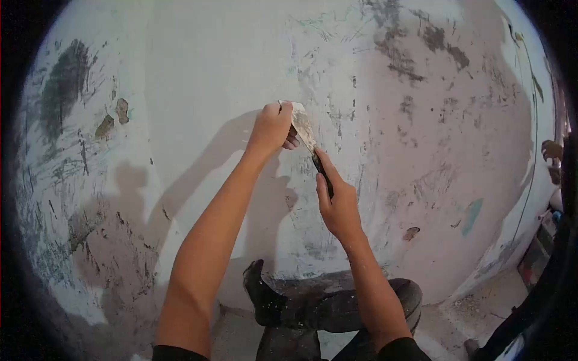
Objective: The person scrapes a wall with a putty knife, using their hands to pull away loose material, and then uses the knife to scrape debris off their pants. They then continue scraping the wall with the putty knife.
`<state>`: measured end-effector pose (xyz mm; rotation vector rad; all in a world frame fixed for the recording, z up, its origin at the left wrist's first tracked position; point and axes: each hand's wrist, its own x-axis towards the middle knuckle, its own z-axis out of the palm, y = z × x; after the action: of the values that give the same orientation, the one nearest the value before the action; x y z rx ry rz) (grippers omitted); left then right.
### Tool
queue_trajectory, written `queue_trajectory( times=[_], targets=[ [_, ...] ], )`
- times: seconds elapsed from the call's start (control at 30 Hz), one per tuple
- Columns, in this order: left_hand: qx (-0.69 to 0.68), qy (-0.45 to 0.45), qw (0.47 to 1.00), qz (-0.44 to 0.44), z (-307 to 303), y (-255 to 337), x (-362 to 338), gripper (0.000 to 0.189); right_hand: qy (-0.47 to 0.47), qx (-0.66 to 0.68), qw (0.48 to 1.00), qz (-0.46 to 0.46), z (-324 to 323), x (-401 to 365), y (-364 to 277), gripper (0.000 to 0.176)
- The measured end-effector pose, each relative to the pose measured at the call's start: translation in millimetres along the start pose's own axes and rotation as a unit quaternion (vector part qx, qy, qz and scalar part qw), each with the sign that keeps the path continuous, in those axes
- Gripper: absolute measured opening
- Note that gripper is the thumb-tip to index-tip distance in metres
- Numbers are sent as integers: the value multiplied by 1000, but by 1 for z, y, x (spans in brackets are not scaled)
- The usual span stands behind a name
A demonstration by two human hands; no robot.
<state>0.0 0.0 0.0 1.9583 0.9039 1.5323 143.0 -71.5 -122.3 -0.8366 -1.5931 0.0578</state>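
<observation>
My right hand (342, 207) is closed around the black handle of a putty knife (304, 127). The knife slants up and left, its wide blade smeared with whitish filler. At the blade's far end my left hand (271, 131) is closed, with its thumb along the top edge and darkened fingertips showing below. It grips the blade there; part of the blade and most of the left fingers are hidden. Both hands are in front of a patchy wall (205, 66), partly coated in smooth pale filler and partly scuffed with dark marks.
My bent leg and dark boot (263, 295), speckled white, are low against the wall. Chips and dust lie on the floor (481, 307). At the right edge another person's hand (551, 150) shows, near a dark sleeve or leg and some clutter.
</observation>
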Motion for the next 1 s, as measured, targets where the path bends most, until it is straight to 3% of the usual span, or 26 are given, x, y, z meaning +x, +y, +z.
queue_trajectory(
  times=[0.07,0.43,0.5,0.57,0.63,0.7,0.77,0.93,1.0],
  targets=[
    [-6,56,998,-7,-4,3,1,39,-12,14,1000,13,7,5,-3,51],
    [2,165,986,34,20,-1,26,41,48,50,997,-28,13,16,2,47],
    [157,193,961,120,20,4,21,41,41,63,997,-6,8,17,-3,46],
    [190,176,958,120,20,14,12,43,33,73,997,22,6,17,-6,44],
    [206,170,958,102,19,20,12,44,57,70,996,-20,10,19,-5,43],
    [194,159,964,93,27,19,10,44,43,56,997,18,9,17,-6,41],
    [225,207,945,115,34,14,13,43,40,79,996,24,11,17,-4,41],
    [227,222,938,138,35,12,13,39,40,74,996,23,13,17,4,42],
    [237,231,931,153,35,13,14,38,74,109,991,-26,24,22,13,43]
  ],
)
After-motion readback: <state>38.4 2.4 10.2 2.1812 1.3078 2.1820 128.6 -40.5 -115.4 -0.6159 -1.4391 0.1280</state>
